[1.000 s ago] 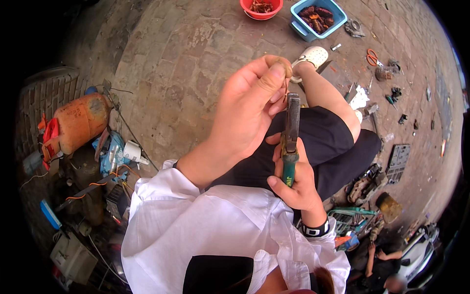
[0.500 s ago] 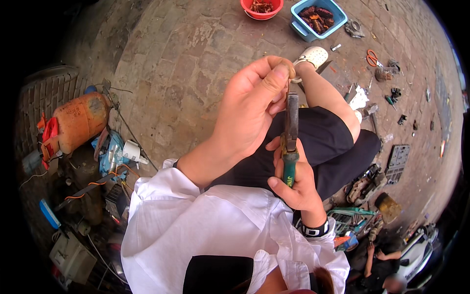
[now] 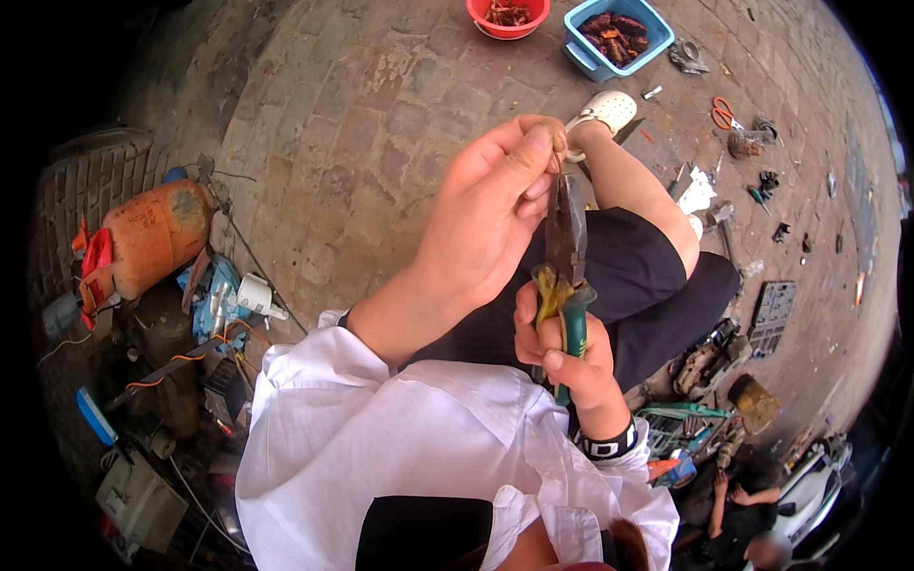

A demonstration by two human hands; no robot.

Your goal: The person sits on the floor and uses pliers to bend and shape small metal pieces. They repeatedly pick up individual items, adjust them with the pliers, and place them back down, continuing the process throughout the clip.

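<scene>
Pliers (image 3: 568,228) have rolled in the right hand (image 3: 581,366) since half a second ago: their edge-on head now shows a broader face, and a yellow-lined grip appears beside the green one. They sit above the dark shorts (image 3: 657,252), long axis running near to far, handles near and tip far, leaning slightly left. Right fingers are wrapped around the handles (whether the jaws are parted I cannot tell). Farther and left, the left hand (image 3: 486,209) pinches a thin coppery strand (image 3: 559,164) between thumb and fingers, just beyond the tip.
</scene>
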